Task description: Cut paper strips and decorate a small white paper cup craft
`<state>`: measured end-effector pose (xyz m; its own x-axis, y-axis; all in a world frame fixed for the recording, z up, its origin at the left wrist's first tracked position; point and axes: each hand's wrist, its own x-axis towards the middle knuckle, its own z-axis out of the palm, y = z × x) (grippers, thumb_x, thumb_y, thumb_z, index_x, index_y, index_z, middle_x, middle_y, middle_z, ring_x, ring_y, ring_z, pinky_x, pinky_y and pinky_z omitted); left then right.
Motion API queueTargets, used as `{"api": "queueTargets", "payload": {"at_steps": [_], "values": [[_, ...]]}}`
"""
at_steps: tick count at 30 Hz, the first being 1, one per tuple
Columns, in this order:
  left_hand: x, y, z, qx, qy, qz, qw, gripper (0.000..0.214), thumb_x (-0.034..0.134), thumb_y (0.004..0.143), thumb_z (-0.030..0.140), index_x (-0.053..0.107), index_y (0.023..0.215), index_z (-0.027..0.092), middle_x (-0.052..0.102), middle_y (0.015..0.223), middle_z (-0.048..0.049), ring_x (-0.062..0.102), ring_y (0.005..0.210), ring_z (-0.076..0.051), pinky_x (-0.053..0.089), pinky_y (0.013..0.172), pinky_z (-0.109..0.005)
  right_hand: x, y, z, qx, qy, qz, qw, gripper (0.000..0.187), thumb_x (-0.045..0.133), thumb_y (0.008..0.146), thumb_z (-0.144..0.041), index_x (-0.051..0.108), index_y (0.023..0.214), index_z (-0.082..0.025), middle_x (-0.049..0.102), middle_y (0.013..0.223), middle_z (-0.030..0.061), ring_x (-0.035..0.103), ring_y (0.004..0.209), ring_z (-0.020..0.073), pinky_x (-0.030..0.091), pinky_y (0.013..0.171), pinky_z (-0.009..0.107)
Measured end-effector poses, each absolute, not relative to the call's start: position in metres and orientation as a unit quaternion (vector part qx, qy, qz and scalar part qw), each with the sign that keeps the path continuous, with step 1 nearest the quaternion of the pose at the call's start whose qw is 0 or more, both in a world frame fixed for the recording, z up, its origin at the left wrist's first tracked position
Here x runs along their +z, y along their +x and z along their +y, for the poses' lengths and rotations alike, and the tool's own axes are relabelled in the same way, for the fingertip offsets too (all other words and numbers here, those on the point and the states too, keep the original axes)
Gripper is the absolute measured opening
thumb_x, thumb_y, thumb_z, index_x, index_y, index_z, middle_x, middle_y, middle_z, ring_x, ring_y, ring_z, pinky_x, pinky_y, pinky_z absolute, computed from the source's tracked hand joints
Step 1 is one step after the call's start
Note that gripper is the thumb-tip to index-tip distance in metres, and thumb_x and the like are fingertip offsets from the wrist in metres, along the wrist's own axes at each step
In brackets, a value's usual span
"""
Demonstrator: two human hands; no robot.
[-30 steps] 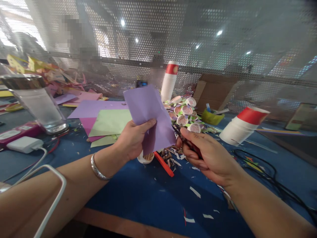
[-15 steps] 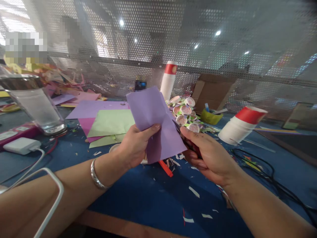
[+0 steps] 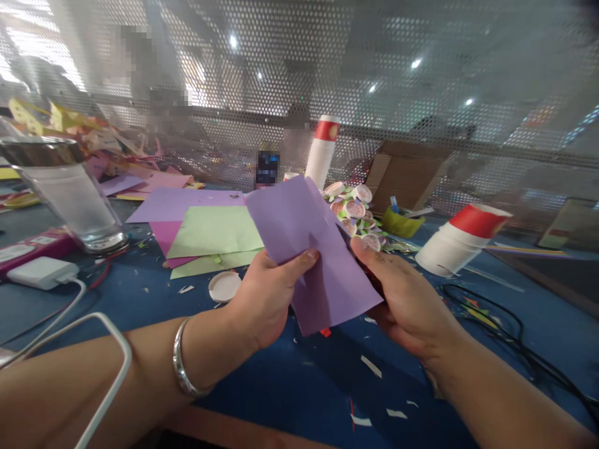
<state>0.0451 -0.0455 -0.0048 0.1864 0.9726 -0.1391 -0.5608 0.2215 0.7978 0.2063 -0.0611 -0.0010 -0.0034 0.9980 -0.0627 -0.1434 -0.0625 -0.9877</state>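
Note:
My left hand (image 3: 269,293), a silver bangle (image 3: 180,368) on its wrist, pinches a purple paper sheet (image 3: 318,249) between thumb and fingers and holds it tilted above the blue table (image 3: 262,386). My right hand (image 3: 407,299) is closed at the sheet's right edge, thumb on top. It grips scissors that are almost wholly hidden behind the paper.
Green and purple sheets (image 3: 215,231) lie behind, a white lid (image 3: 225,286) in front of them. A glass (image 3: 70,199), a white charger (image 3: 40,272) and its cable are at left. Paper cup stacks (image 3: 461,240), a pile of round cut-outs (image 3: 355,209) and black cables (image 3: 491,312) are at right. Behind stands a mesh screen (image 3: 421,93).
Both hands have moved lower and rightward with the purple sheet. The paper now covers the scissors and the red strip, and the white lid has come into view.

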Motion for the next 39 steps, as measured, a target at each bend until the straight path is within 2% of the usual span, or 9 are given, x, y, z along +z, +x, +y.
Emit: {"api": "queueTargets", "payload": {"at_steps": [3, 9, 12, 19, 30, 39], "values": [[-0.0061, 0.0455, -0.0463, 0.562, 0.322, 0.309, 0.696, 0.019, 0.086, 0.076, 0.020, 0.081, 0.093, 0.012, 0.081, 0.097, -0.0099, 0.072, 0.082, -0.019, 0.060, 0.078, -0.031, 0.0001, 0.2064, -0.0610, 0.543, -0.476, -0.461, 0.516, 0.044, 0.081, 0.075, -0.067, 0.074, 0.067, -0.024, 0.068, 0.067, 0.0035, 0.058, 0.057, 0.0151, 0.048, 0.050, 0.028], [-0.0058, 0.0453, -0.0500, 0.568, 0.340, 0.310, 0.682, 0.024, 0.086, 0.076, 0.023, 0.080, 0.097, 0.011, 0.081, 0.106, -0.0132, 0.074, 0.091, -0.022, 0.060, 0.085, -0.034, 0.0020, 0.2058, -0.0626, 0.550, -0.465, -0.452, 0.526, 0.042, 0.085, 0.072, -0.064, 0.076, 0.069, -0.024, 0.068, 0.065, 0.0027, 0.058, 0.055, 0.0145, 0.048, 0.050, 0.027], [-0.0064, 0.0450, -0.0510, 0.568, 0.346, 0.306, 0.681, 0.025, 0.085, 0.077, 0.024, 0.079, 0.098, 0.011, 0.081, 0.106, -0.0134, 0.074, 0.091, -0.023, 0.060, 0.085, -0.035, 0.0023, 0.2048, -0.0630, 0.553, -0.464, -0.451, 0.526, 0.040, 0.085, 0.074, -0.063, 0.077, 0.072, -0.023, 0.071, 0.066, 0.0034, 0.061, 0.055, 0.0155, 0.051, 0.051, 0.028], [-0.0084, 0.0453, -0.0516, 0.579, 0.351, 0.299, 0.672, 0.023, 0.087, 0.076, 0.024, 0.079, 0.095, 0.013, 0.081, 0.100, -0.0110, 0.073, 0.089, -0.021, 0.060, 0.083, -0.033, 0.0036, 0.2029, -0.0647, 0.548, -0.468, -0.433, 0.542, 0.035, 0.094, 0.064, -0.051, 0.076, 0.069, -0.021, 0.070, 0.063, 0.0024, 0.060, 0.053, 0.0141, 0.050, 0.051, 0.027], [-0.0093, 0.0430, -0.0493, 0.569, 0.385, 0.306, 0.659, 0.029, 0.088, 0.076, 0.029, 0.079, 0.099, 0.014, 0.080, 0.097, -0.0103, 0.073, 0.087, -0.023, 0.060, 0.081, -0.035, 0.0034, 0.2046, -0.0661, 0.534, -0.478, -0.454, 0.530, 0.032, 0.084, 0.076, -0.057, 0.079, 0.076, -0.025, 0.075, 0.068, 0.0038, 0.063, 0.053, 0.0168, 0.050, 0.050, 0.030], [-0.0097, 0.0440, -0.0517, 0.558, 0.388, 0.310, 0.665, 0.024, 0.088, 0.075, 0.028, 0.080, 0.094, 0.015, 0.080, 0.093, -0.0093, 0.072, 0.082, -0.022, 0.059, 0.078, -0.033, 0.0043, 0.2038, -0.0658, 0.530, -0.490, -0.445, 0.530, 0.034, 0.084, 0.073, -0.059, 0.076, 0.071, -0.025, 0.072, 0.063, 0.0031, 0.062, 0.048, 0.0179, 0.053, 0.049, 0.033]]}}
